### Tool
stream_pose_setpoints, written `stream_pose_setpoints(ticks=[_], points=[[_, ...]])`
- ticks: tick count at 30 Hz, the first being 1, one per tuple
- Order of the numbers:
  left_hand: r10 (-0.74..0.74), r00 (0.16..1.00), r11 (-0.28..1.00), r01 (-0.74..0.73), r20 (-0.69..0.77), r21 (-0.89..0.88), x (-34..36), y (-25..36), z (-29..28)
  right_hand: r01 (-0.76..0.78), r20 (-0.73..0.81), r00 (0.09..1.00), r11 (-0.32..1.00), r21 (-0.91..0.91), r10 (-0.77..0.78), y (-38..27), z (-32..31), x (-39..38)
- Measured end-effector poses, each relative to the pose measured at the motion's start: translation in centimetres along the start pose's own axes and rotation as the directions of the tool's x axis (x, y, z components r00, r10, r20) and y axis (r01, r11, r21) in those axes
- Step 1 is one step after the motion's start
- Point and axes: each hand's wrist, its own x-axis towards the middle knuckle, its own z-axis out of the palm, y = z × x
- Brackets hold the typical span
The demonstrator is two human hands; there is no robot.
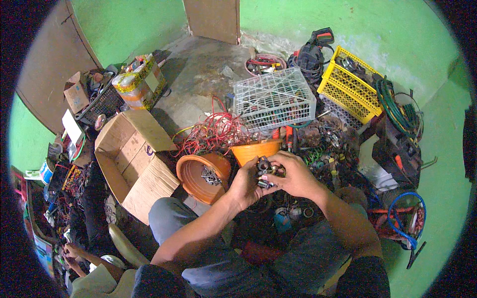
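My left hand (245,184) and my right hand (293,176) are cupped together around a bunch of small metal pieces (266,171), which look like nuts or rings; their exact kind is hard to tell. Just behind my hands is an orange plastic tub (251,148). To their left, a terracotta-coloured pot (189,174) lies tilted, with several small silvery parts (209,175) inside. A tangle of red wires (208,134) lies beyond the pot, and a dark pile of mixed hardware (323,154) spreads to the right of the tub.
An open cardboard box (119,149), a taped parcel (134,89), a white crate (273,94), yellow crates (348,94), coiled hoses (397,109) and a blue cable (415,213) surround me. Another person's hands (74,253) are at lower left. Green walls (313,15) stand behind.
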Motion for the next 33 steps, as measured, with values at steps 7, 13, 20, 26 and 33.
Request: stream_pose_setpoints(ticks=[7, 13, 20, 26, 33], points=[[0.001, 0.999, 0.999, -0.003, -0.048, -0.047, -0.4, 0.5, 1.1, 0.124, -0.164, 0.978, 0.991, -0.056, -0.131, 0.6, 0.2, 0.4], [0.013, 0.997, 0.999, -0.016, -0.071, -0.035, -0.5, 0.7, 1.1, -0.007, -0.143, 0.990, 1.000, -0.004, 0.006, 0.5, 0.3, 0.4], [0.034, 0.997, 0.999, -0.032, -0.070, 0.022, -0.6, 0.8, 1.1, -0.033, -0.159, 0.986, 0.996, 0.088, 0.046, 1.6, 0.6, 0.5], [0.007, 0.997, 1.000, -0.008, -0.071, -0.007, -0.1, 0.7, 0.5, 0.020, -0.194, 0.981, 0.978, 0.206, 0.021, 1.9, 0.9, 0.6], [-0.008, 0.999, 0.999, 0.010, -0.051, 0.046, -0.2, 0.9, 0.2, -0.114, -0.134, 0.973, 0.896, 0.430, 0.188, 1.2, 0.7, 0.9]])
